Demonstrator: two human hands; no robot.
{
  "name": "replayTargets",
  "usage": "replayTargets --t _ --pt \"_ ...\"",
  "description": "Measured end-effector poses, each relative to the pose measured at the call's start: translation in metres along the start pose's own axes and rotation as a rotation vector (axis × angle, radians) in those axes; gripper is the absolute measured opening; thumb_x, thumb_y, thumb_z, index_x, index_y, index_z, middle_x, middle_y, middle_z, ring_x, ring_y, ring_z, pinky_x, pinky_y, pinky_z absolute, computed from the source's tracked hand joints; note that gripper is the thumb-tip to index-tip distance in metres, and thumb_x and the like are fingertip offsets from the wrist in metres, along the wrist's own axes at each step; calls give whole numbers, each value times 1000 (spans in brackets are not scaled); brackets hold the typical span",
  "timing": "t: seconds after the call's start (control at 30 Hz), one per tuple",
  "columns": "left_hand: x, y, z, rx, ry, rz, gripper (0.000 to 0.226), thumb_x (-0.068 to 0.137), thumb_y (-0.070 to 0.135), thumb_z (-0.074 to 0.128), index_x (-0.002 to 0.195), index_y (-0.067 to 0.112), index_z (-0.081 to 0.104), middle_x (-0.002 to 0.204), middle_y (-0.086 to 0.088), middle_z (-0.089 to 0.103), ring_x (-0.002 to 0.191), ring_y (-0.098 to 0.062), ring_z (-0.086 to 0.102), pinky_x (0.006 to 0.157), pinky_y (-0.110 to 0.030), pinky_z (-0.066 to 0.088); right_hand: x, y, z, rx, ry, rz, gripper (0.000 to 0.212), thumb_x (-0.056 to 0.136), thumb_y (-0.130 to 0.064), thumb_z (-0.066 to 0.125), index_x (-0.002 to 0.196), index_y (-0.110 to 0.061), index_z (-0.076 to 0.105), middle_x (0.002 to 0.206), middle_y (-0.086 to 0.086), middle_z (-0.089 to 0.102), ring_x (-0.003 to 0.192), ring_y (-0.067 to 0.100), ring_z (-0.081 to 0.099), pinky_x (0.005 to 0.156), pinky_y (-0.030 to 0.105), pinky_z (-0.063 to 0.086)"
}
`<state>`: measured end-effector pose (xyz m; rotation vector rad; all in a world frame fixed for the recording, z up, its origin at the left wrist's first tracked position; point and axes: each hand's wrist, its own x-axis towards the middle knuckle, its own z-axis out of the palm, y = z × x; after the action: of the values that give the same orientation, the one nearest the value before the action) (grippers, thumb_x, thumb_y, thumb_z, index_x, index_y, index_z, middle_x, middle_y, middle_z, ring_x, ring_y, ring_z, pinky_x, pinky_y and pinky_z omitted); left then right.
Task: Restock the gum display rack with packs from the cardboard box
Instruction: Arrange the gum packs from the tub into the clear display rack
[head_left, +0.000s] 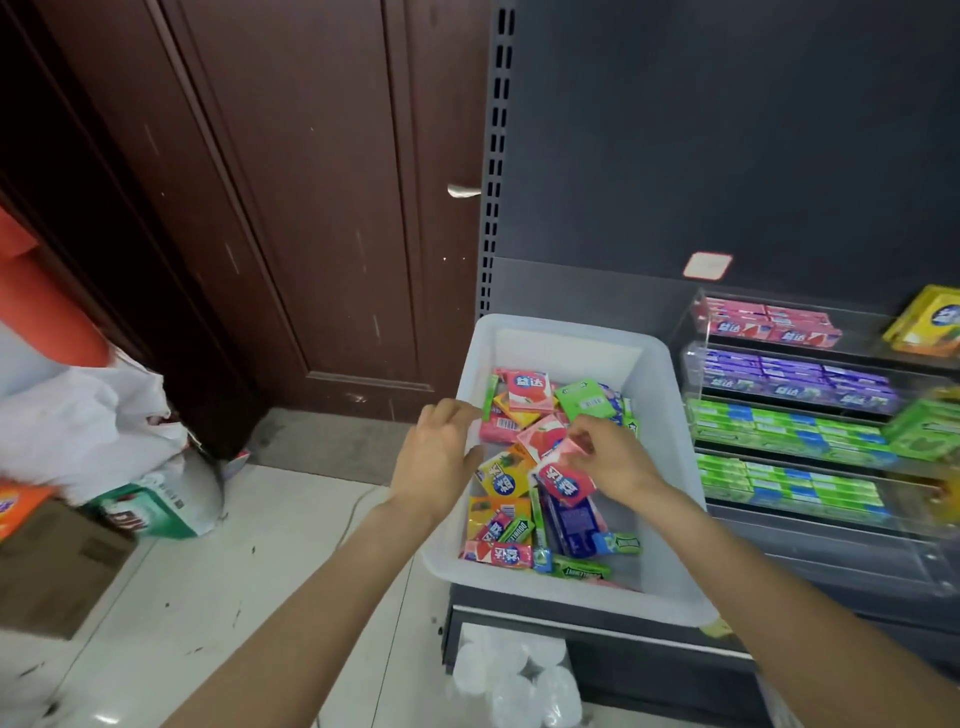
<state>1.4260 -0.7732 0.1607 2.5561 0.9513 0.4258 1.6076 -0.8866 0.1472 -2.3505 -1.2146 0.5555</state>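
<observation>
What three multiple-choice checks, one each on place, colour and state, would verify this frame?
1. Where are the loose gum packs lying?
A. In the white plastic bin
B. On the floor tiles
C. In the brown cardboard box

2. What colour are the packs on the top tier of the clear display rack?
A. Green
B. Pink
C. Yellow

3. What is the right hand doing?
A. Hanging free with straight fingers
B. Pinching a pink pack
C. Resting on the door handle

Answers:
1 A: the mixed packs fill the bin that sits on the shelf beside the rack.
2 B: the pink packs sit above the purple and green tiers.
3 B: its fingers close on the pack's upper edge over the bin, while the left hand holds nothing at the bin's left rim.
</observation>
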Motion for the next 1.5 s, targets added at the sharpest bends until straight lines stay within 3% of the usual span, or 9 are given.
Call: replayTargets --t 0.17,0.23,0.37,0.53,0.83,1.0,1.17,1.4,1.5 --pt "20 32 6 -443 -173 -124 40 90 26 60 126 11 51 115 1 61 91 -13 61 69 -11 49 -5 -9 -18 749 123 110 16 86 -12 65 84 -15 50 99 13 66 87 25 65 69 37 55" --pt "26 38 9 -644 -225 -192 33 90 24 61 116 5 56 107 -5 67 80 -14 65 67 -18 55 -8 -13 -22 861 118 106 14 88 -10 63 84 -13 49 98 14 66 82 22 67 62 31 56" --pt "33 32 4 -447 -63 -150 21 91 21 60 107 9 63 97 -4 68 78 -10 61 61 -9 44 2 -2 -16 638 115 104 9 89 -19 63 93 -16 56 97 5 67 90 20 64 76 33 54" --pt "35 13 -2 -293 39 -142 21 92 23 58 108 10 63 101 -6 70 74 -10 58 60 -18 45 26 24 10 156 -14 194 46 89 -23 62 129 -6 48 125 10 58 115 23 55 91 28 42" --pt "31 -14 -6 -292 33 -157 28 89 29 60 109 10 62 107 -6 69 84 -10 61 61 -12 44 51 15 36 -146 -64 332 36 77 -31 75 97 -6 57 107 15 59 101 27 54 78 33 43" --pt "32 -12 -9 -326 9 -150 30 89 29 60 112 10 60 108 -6 68 80 -6 58 61 -12 46 45 12 28 -9 28 277 18 83 -8 66 98 -4 56 101 12 62 100 26 57 69 29 40" --pt "42 10 -10 -344 26 -93 29 91 28 58 114 11 60 108 -5 68 82 -4 57 56 -5 39 27 9 2 83 164 152 10 92 -11 55 102 -11 54 100 9 63 93 26 61 69 28 40" --pt "69 88 -3 -474 47 2 18 92 21 58 107 11 64 95 -3 70 74 -9 60 55 -4 43 3 33 -85 752 370 203 16 91 -1 55 101 -12 60 97 10 62 84 23 61 72 35 52" --pt "81 134 8 -516 61 47 15 92 20 58 103 13 65 88 0 67 73 -7 59 57 -2 41 -14 60 -127 903 392 248 25 86 2 61 108 -9 58 87 9 64 71 16 62 61 24 54"
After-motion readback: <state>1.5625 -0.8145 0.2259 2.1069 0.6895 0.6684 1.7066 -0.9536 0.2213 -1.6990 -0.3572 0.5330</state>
